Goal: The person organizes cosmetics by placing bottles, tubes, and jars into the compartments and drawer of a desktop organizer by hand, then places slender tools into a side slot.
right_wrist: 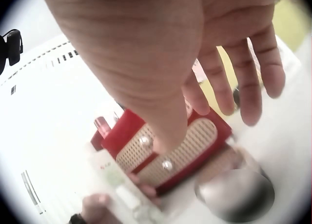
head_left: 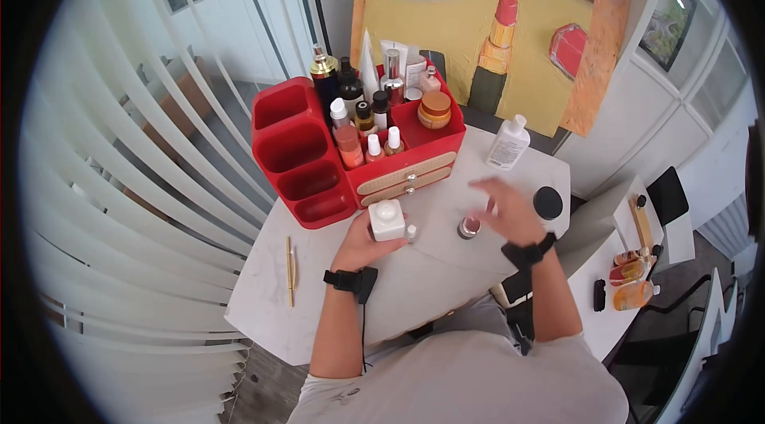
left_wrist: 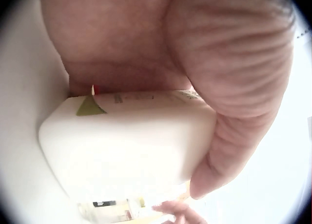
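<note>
In the head view my left hand [head_left: 362, 242] grips a white square bottle [head_left: 387, 220] at the table's middle, its thumb along the near side; the left wrist view shows the thumb curled round the white bottle [left_wrist: 131, 141]. A small white-topped item [head_left: 410, 233] is beside the thumb. My right hand [head_left: 510, 213], blurred, hovers right of it with nothing seen in its grasp; the right wrist view shows its fingers [right_wrist: 251, 100] spread and loosely extended. Below and left of that hand stands a small round jar [head_left: 468, 226].
A red organizer [head_left: 343, 177] full of bottles stands at the back left. A white pump bottle [head_left: 508, 143] and a black round lid [head_left: 547, 202] are on the right. Thin sticks [head_left: 291, 272] lie at the left on the white table [head_left: 263, 296].
</note>
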Tool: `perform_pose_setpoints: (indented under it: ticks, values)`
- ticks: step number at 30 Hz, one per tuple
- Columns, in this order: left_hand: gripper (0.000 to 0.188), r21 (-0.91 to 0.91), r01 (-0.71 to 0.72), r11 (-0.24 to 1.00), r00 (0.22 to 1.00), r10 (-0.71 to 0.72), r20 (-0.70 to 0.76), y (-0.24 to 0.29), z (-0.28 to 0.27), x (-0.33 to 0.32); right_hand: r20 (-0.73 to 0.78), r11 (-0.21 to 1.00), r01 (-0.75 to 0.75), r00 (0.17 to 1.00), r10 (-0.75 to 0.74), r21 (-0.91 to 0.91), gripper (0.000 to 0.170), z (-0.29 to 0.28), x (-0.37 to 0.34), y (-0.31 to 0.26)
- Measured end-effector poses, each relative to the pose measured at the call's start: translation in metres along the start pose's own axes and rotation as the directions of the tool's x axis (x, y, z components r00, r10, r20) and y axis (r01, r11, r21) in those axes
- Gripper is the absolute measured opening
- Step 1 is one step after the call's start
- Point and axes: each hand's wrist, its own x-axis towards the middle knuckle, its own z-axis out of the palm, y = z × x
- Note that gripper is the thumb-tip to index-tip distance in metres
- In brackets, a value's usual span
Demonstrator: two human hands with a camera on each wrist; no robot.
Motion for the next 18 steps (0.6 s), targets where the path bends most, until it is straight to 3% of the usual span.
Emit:
perform_pose_setpoints:
  ticks: [2,5,8,10,11,13,15,17,18]
  values:
    - [0.063,0.036,-0.02,0.999,1.0,0.019,0.019,-0.004,-0.002,0.003,0.06,0.995,-0.082,0.995,0.078,0.063,0.043,0.022,-0.03,0.007]
    - [0.05,0.02,-0.016,1.0,1.0,0.016,0.001,-0.002,0.001,0.002,0.052,0.999,0.006,0.999,-0.007,0.033,0.044,0.052,-0.047,0.007]
    - [0.052,0.02,0.001,1.0,1.0,-0.001,0.005,0.001,0.002,0.001,0.092,0.994,0.038,0.995,-0.048,0.107,0.045,0.06,-0.047,-0.005]
    - [0.052,0.042,-0.004,0.999,1.0,0.004,0.014,-0.001,0.0,0.0,0.261,0.915,-0.085,0.965,-0.023,0.395,0.047,0.054,-0.036,-0.012]
    - [0.052,0.055,-0.01,0.998,1.0,0.009,0.021,-0.002,-0.001,0.001,0.257,0.914,-0.078,0.966,-0.029,0.397,0.047,0.051,-0.027,-0.015]
    - [0.055,0.046,-0.03,0.998,0.999,0.029,0.025,-0.006,-0.003,0.003,0.041,0.8,0.013,0.998,-0.047,0.6,0.048,0.043,-0.007,-0.022]
    - [0.058,0.032,-0.045,0.999,0.999,0.044,0.031,-0.008,-0.002,0.002,-0.003,0.731,-0.012,1.0,0.019,0.683,0.05,0.02,0.02,-0.034]
    - [0.058,0.025,-0.026,0.999,0.999,0.026,0.028,-0.008,-0.003,0.002,-0.228,0.817,0.229,0.966,-0.123,0.529,0.047,0.002,0.055,-0.052]
    - [0.058,0.026,-0.03,0.999,0.999,0.029,0.025,-0.006,-0.002,0.002,-0.227,0.816,0.233,0.965,-0.129,0.528,0.047,-0.007,0.069,-0.061]
